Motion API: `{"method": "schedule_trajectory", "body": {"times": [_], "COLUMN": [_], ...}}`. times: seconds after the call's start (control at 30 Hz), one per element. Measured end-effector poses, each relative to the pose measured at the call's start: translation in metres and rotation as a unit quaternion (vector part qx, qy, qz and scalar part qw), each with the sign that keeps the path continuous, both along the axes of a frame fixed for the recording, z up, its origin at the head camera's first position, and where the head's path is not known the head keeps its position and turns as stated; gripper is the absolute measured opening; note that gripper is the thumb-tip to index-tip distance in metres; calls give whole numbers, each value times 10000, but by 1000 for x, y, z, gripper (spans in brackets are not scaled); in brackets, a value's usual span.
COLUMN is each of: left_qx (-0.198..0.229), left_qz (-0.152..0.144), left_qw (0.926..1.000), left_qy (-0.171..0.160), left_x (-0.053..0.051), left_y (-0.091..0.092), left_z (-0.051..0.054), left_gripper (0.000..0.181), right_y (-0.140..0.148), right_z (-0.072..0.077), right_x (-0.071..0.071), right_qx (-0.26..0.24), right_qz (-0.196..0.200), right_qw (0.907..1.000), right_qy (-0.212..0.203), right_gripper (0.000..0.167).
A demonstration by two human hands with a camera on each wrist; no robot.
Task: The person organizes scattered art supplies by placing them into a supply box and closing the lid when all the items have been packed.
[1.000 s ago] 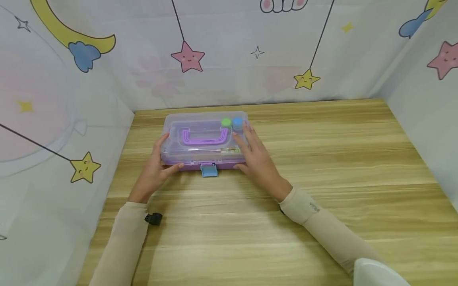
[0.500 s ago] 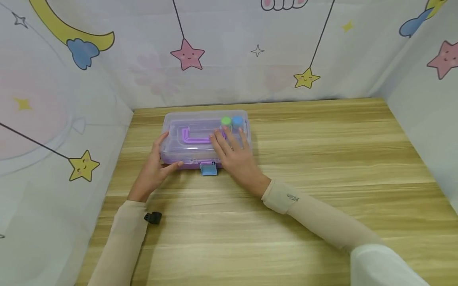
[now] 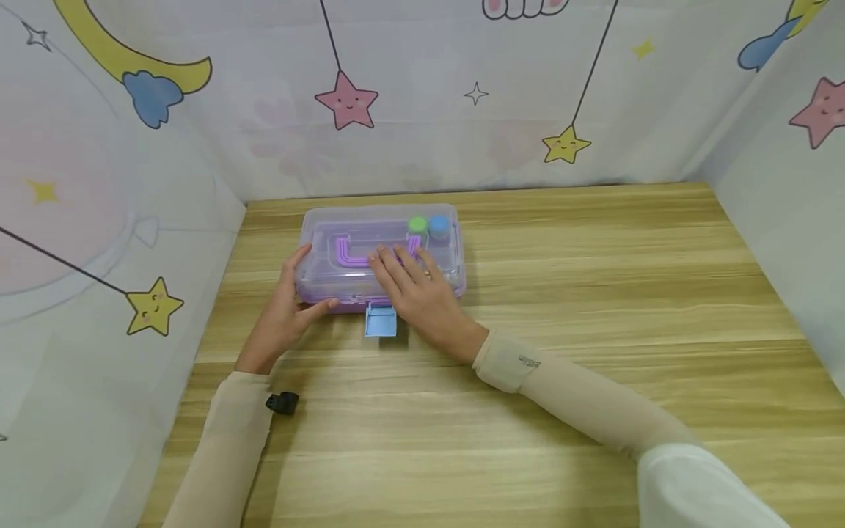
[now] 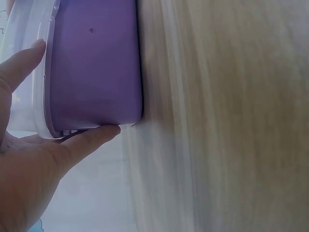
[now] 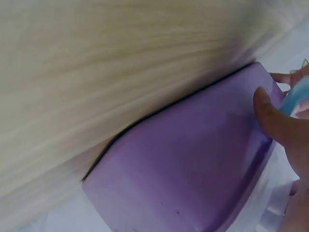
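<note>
A purple plastic storage box (image 3: pixel 323 260) with a clear lid and purple carry handle (image 3: pixel 341 251) stands on the table. My left hand (image 3: pixel 280 319) holds its front left corner, the thumb along the front lid edge, fingers along the left side. In the left wrist view a finger (image 4: pixel 94 144) touches the purple base (image 4: pixel 96 67). My right hand (image 3: pixel 422 297) rests on the lid, fingers extended across the handle's right part. Its thumb, hidden in the head view, shows as a thumb (image 5: pixel 270 116) at the box front, beside the light blue latch (image 3: pixel 381 323), which sticks outward.
Through the lid show a green cap (image 3: pixel 417 224) and a blue cap (image 3: pixel 439 225) at the back right. The wood-grain table (image 3: pixel 594 293) extends right and forward of the box. A printed cloth wall (image 3: pixel 422 147) stands close behind it.
My right hand has moved left from the box's right side onto the lid and handle. The blue latch has swung further outward. My left hand has stayed in place.
</note>
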State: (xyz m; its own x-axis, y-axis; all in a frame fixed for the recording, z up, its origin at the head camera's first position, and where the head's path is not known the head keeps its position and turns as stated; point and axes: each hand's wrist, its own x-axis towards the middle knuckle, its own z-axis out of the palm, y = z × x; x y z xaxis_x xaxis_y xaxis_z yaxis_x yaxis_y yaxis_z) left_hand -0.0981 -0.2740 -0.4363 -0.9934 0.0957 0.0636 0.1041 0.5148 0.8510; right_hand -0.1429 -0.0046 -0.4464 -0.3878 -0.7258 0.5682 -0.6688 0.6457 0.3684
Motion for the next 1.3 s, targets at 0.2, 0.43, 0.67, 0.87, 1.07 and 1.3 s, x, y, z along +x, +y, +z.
{"method": "schedule_trajectory", "body": {"times": [0.2, 0.43, 0.67, 0.87, 1.07, 1.3], "left_qx": [27, 87, 14, 13, -7, 68], "left_qz": [-76, -172, -191, -189, -192, -208], "left_qw": [9999, 9998, 9997, 9997, 9996, 9997], "left_qy": [63, 42, 117, 140, 224, 140], "left_x": [-2, -2, -3, -3, -4, -1], "left_y": [1, -1, -3, -5, -5, -5], "left_z": [2, 1, 1, 0, -2, -2], "left_gripper": [101, 100, 100, 99, 99, 100], "right_y": [2, 4, 6, 5, 2, 1], "right_z": [4, 4, 7, 5, -1, -7], "right_x": [-1, -9, -15, -14, -12, -10], "right_qx": [-424, -558, -455, -97, 30, 71], "right_qz": [699, 1706, 2017, 1703, 1539, 1657], "right_qw": [9960, 9838, 9782, 9842, 9851, 9817], "right_qy": [-365, -4, 175, 482, 764, 939], "right_gripper": [71, 28, 32, 37, 39, 37]}}
